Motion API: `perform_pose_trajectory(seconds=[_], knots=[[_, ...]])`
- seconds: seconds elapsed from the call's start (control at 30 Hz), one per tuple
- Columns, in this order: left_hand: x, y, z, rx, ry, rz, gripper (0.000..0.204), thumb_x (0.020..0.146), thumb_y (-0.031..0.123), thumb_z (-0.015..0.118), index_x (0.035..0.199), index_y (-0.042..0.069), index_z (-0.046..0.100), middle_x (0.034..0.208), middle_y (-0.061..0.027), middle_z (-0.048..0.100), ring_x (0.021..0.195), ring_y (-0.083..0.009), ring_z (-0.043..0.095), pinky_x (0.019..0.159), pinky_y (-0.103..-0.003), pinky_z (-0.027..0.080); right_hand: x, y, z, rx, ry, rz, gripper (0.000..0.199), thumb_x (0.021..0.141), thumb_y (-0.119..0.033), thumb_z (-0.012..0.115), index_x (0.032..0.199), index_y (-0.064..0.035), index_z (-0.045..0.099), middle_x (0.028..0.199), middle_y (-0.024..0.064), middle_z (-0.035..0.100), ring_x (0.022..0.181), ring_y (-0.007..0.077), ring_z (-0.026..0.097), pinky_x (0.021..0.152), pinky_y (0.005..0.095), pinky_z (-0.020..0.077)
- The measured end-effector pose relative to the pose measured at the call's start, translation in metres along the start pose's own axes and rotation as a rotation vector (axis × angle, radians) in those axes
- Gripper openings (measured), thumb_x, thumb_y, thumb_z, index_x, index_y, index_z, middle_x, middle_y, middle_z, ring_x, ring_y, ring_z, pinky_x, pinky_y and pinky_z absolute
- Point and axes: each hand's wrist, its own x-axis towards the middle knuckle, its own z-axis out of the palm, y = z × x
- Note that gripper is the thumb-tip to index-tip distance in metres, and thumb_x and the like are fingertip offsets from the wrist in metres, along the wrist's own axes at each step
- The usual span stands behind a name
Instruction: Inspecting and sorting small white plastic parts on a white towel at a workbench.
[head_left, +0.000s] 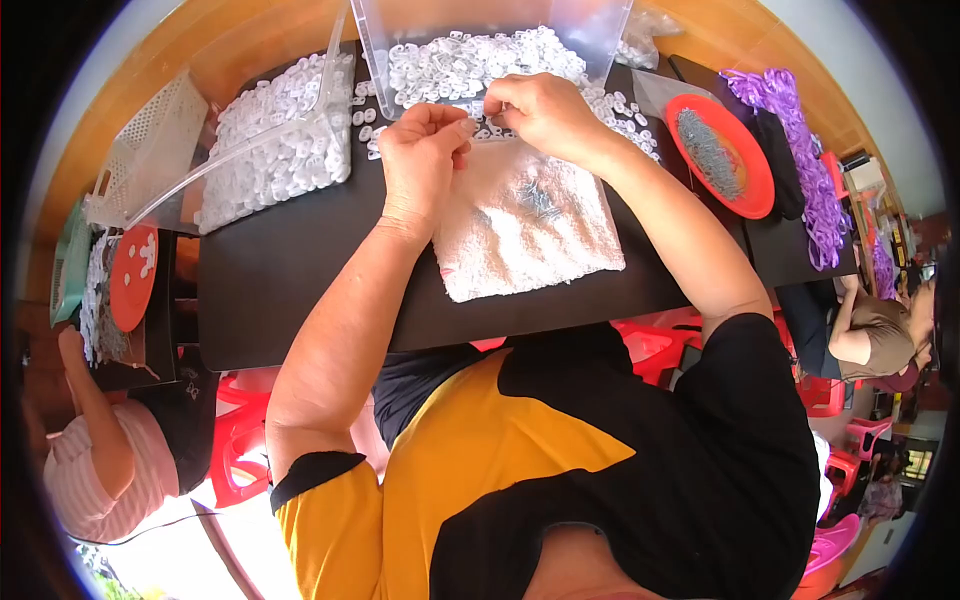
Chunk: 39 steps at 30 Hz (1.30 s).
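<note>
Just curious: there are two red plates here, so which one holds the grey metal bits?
The red plate to the person's right, beside the purple cords. The left red plate carries white pieces.

A towel [530, 235] lies on the bench [300, 270] in front of the person, with small metal bits [540, 200] on its middle. Both hands meet over the towel's far edge, the left hand [422, 150] just beside the right hand [540, 112]. Behind them stands a bin [600, 30] holding plastic pieces [450, 65]. Left of it a tray [275, 135] holds more pieces, and a basket [150, 140] sits further left. A dish [722, 155] of metal parts sits right of the towel, cords [805, 160] beyond it.
</note>
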Motion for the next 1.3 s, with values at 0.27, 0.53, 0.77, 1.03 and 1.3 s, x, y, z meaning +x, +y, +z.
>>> perform_pose_trajectory(seconds=[0.27,0.53,0.77,1.03,1.3], knots=[[0.006,0.000,-0.005,-0.041,0.044,-0.010,0.008,0.083,0.004,0.068,0.090,-0.001,0.065,0.070,-0.0034,0.062,0.054,-0.0081,0.053,0.044,-0.022,0.039,-0.024,-0.012,-0.005,0.293,-0.045,0.013,0.011,0.083,-0.004,0.059,0.091,-0.0026,0.066,0.084,0.0065,0.069,0.076,0.0178,0.066,0.070,0.0307,0.0503],[0.002,0.002,-0.004,0.112,0.000,0.082,0.009,0.081,0.004,0.068,0.089,-0.002,0.068,0.071,-0.0016,0.062,0.058,-0.0071,0.051,0.051,-0.022,0.042,-0.038,-0.009,-0.020,0.117,0.045,0.048,0.011,0.083,-0.003,0.062,0.092,-0.0066,0.067,0.085,0.0047,0.068,0.073,0.0186,0.065,0.068,0.0310,0.0495],[-0.002,0.000,-0.001,0.175,-0.021,0.116,0.010,0.082,0.004,0.068,0.090,-0.002,0.069,0.071,-0.0017,0.063,0.061,-0.0071,0.052,0.057,-0.023,0.044,-0.044,-0.006,-0.014,-0.109,0.062,-0.109,0.015,0.077,-0.004,0.063,0.089,-0.0125,0.068,0.082,0.0037,0.060,0.080,0.0228,0.063,0.068,0.0371,0.0499],[-0.006,0.003,0.004,0.197,-0.040,0.092,0.009,0.083,0.004,0.068,0.090,-0.002,0.068,0.074,-0.0026,0.064,0.060,-0.0069,0.052,0.057,-0.022,0.045,-0.046,-0.002,-0.012,-0.179,0.017,-0.232,0.010,0.076,-0.005,0.063,0.080,-0.0132,0.067,0.083,0.0023,0.058,0.086,0.0241,0.062,0.071,0.0381,0.0513],[-0.008,0.018,0.001,-0.138,-0.406,-0.304,0.017,0.094,0.014,0.062,0.092,-0.002,0.065,0.072,-0.0061,0.063,0.055,-0.0115,0.055,0.043,-0.023,0.038,-0.046,-0.014,-0.029,0.282,0.306,-0.328,0.012,0.075,0.007,0.068,0.082,-0.0011,0.063,0.078,0.0060,0.059,0.073,0.0205,0.062,0.063,0.0304,0.0489]])
